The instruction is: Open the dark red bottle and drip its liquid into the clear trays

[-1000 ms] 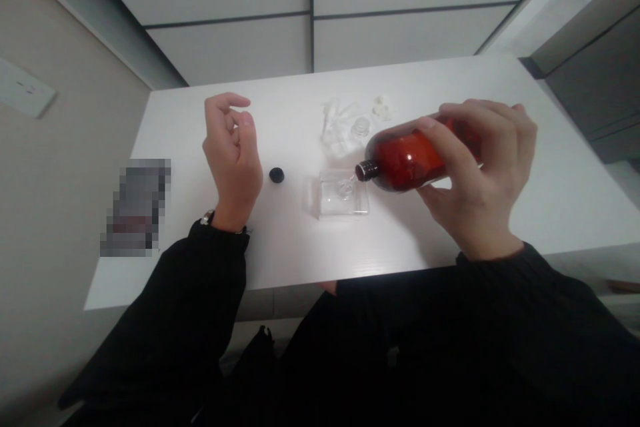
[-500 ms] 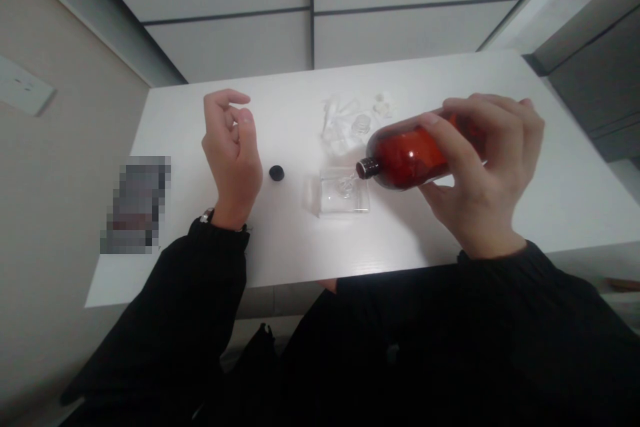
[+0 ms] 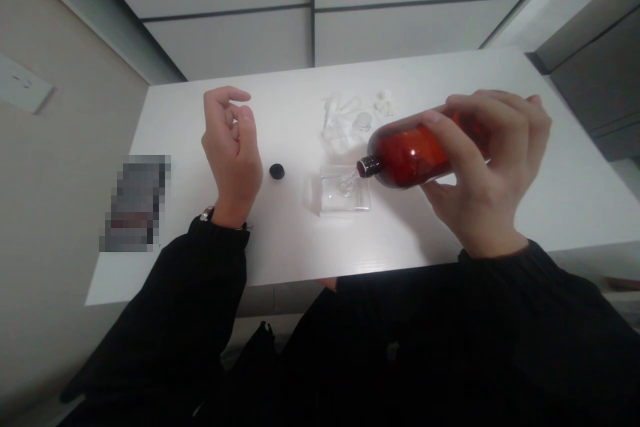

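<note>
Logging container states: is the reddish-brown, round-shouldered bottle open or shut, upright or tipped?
Open and tipped: the bottle slants sideways in the right hand, neck uncapped, liquid running into a clear rectangular container.

Right hand (image 3: 493, 180) and red bottle (image 3: 407, 153) shift rightward

Over the past second, both have drifted toward the right edge of the surface (image 3: 285, 240), slightly toward its far edge too, mostly at the bottle's gripped end. The surface sits slightly higher in view.

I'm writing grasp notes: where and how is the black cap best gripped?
Probably pinch the black cap by opposite sides of its round rim, coming down from beside the left hand: it lies low on the table, apart from the clear container.
</note>
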Demonstrator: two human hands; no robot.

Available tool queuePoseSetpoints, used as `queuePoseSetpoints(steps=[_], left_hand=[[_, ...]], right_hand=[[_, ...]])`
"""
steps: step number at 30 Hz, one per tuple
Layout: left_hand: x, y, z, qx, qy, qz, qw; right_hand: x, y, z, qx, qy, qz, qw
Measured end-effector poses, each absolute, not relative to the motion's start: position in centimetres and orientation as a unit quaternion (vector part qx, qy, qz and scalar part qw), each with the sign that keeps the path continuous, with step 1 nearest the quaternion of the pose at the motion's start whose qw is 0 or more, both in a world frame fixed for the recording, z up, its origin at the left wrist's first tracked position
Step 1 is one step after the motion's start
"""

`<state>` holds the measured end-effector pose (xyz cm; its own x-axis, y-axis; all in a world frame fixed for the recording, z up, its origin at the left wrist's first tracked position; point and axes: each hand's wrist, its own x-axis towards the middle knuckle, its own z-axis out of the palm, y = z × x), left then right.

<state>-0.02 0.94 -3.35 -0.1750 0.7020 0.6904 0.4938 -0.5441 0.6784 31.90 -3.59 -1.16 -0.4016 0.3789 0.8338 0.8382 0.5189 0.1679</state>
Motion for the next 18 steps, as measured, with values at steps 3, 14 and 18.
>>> queuePoseSetpoints(steps=[3, 14, 18], left_hand=[[-0.10, 1.00, -3.39, 0.633, 0.482, 0.600, 0.084], [-0.01, 0.68, -2.99, 0.633, 0.492, 0.592, 0.089], [0.04, 0.63, -2.99, 0.630, 0.496, 0.591, 0.095]], right_hand=[[31.94, -3.55, -1.17, -0.393, -0.780, -0.300, 0.384], [31.88, -3.62, -1.21, -0.401, -0.779, -0.300, 0.377], [31.83, -3.60, -1.06, -0.390, -0.789, -0.290, 0.376]])
